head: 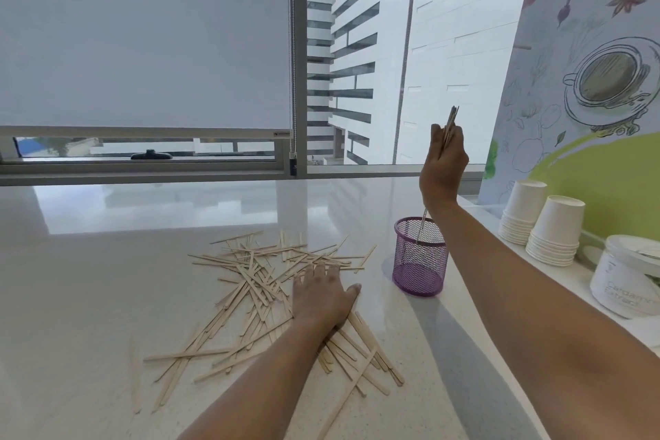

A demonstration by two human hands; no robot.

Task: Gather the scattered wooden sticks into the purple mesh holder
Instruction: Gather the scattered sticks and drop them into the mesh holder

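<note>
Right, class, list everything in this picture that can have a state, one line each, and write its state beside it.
Right hand: raised over the holder, gripping a bundle of sticks.
Left hand: flat on the scattered sticks.
Holder: upright, one stick tip reaching inside.
Scattered sticks: loose on the counter, crossed over each other.
Paper cups: upside down in two stacks.
Blind: pulled nearly down.
</note>
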